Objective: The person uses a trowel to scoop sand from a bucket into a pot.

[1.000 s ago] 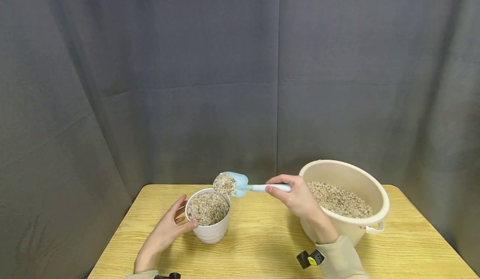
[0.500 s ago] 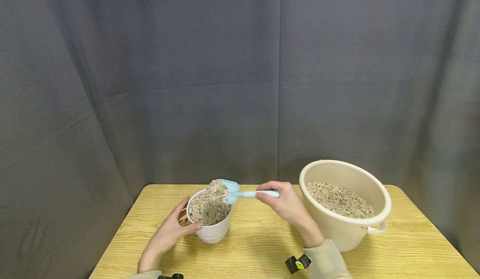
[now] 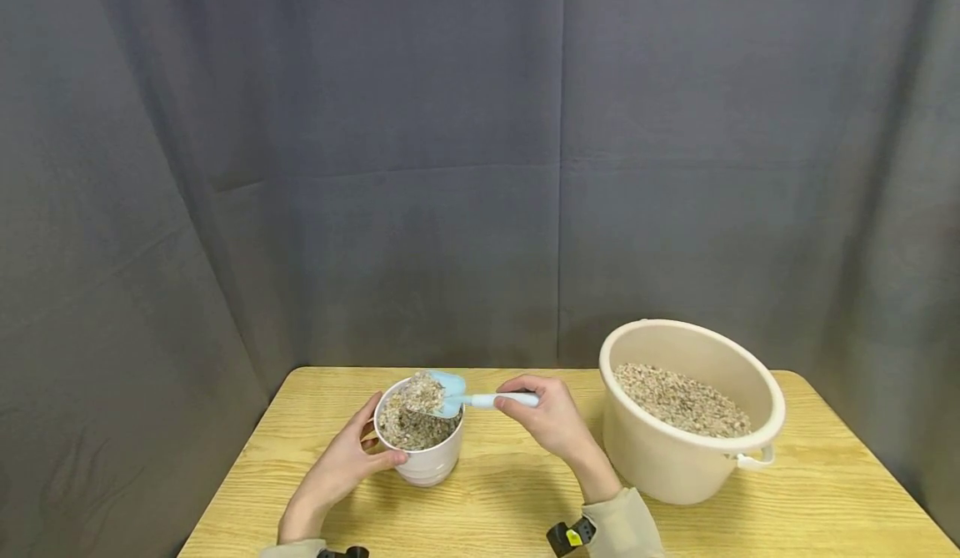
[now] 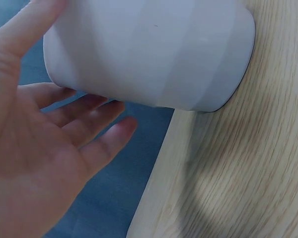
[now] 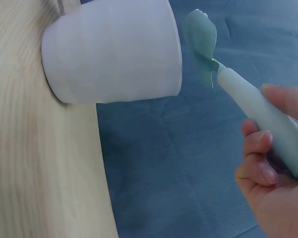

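A white flower pot (image 3: 431,465) filled with small speckled gravel (image 3: 408,433) stands upright on the table, left of centre. Around its left side my left hand (image 3: 341,462) holds it, thumb at the near rim and fingers on the far side; the left wrist view shows the fingertips along the pot wall (image 4: 149,49). My right hand (image 3: 551,416) grips the white handle of a light blue hand trowel (image 3: 452,391). Its blade, loaded with gravel, tilts over the pot's opening. From the side, the right wrist view shows the trowel blade (image 5: 201,37) just above the rim.
A large cream bucket (image 3: 667,466), partly full of the same gravel (image 3: 682,399), stands on the right of the wooden table (image 3: 480,508). Its white handle (image 3: 756,458) hangs at the right. A dark grey curtain (image 3: 450,208) hangs behind and at both sides.
My right hand has moved left and nearer, bringing the trowel from beside the pot to over it, and the blade has tipped down. My left hand has stayed at the pot.
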Motion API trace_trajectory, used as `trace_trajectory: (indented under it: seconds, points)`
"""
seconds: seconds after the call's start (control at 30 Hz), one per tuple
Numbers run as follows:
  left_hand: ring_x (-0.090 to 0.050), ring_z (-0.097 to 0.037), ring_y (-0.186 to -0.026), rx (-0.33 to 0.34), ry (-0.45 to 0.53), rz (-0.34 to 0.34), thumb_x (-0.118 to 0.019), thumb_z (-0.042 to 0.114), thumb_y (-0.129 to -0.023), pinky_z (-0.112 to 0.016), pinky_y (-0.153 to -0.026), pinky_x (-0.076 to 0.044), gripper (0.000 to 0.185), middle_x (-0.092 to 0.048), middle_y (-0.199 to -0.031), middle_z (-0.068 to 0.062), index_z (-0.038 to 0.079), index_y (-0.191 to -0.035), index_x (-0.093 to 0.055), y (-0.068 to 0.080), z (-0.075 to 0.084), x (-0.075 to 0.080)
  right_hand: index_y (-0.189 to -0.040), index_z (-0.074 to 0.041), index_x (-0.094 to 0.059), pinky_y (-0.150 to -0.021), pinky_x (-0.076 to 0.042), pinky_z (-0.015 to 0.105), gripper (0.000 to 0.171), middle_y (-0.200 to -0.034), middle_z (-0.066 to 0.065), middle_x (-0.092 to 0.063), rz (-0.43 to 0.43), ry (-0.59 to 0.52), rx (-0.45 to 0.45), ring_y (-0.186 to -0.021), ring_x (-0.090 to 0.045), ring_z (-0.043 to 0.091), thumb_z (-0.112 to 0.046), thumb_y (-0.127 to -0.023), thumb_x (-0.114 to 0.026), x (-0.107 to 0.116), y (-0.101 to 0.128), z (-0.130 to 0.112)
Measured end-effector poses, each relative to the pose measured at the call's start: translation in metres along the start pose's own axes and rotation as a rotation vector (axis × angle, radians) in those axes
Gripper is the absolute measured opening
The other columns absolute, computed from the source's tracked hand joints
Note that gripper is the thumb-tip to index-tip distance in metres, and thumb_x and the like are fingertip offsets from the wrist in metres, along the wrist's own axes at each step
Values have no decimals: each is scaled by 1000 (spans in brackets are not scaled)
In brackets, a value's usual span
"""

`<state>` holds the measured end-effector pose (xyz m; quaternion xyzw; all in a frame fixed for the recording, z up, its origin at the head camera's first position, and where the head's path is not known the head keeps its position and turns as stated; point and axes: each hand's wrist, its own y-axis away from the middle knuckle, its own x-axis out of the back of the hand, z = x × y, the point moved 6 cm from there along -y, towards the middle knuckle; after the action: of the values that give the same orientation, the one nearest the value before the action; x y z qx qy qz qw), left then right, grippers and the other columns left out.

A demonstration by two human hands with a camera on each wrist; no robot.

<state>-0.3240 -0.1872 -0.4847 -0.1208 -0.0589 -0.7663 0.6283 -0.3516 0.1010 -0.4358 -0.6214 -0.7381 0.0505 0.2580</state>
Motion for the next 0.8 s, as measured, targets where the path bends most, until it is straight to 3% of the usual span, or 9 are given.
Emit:
trace_trajectory:
  seconds: [0.4,0.8]
  points:
    - [-40,-44,-131,-14,-33,-11,-84,13,-79,-45,-101,-46,105,-27,-152,-29,2,-156,-14,-4,-2,0,-90,-14,-75,-52,-48,26,6,-81,-7,-67,9,122,58,-62,-55,11,-16,-84,-77,-15,-1,-2]
    - [-43,-42,-130,-4,-65,11,-85,16,-78,-46,-101,-46,105,-29,-152,-27,1,-155,-16,-2,1,1,-86,-10,-75,-61,-50,24,8,-81,-5,-68,80,307,274,-69,-59,7,-9,-79,-80,-28,6,-25]
